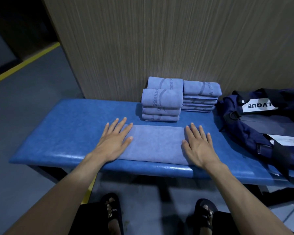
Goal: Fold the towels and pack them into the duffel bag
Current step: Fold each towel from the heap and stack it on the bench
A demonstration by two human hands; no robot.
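Note:
A light blue towel (155, 143) lies flat as a long folded strip on the blue padded bench (61, 133). My left hand (115, 140) presses its left end with straight spread fingers. My right hand (198, 145) lies flat on its right end the same way. Behind the strip stand two stacks of folded blue towels, one nearer (161, 106) and one to its right (200, 97) against the wall. A dark navy duffel bag (255, 126) with a white label sits on the bench's right end, beyond my right hand.
A wood-grain wall panel (159, 39) rises directly behind the bench. The grey floor (32, 92) with a yellow line lies to the left. My feet in black sandals (112, 212) stand below the bench's front edge.

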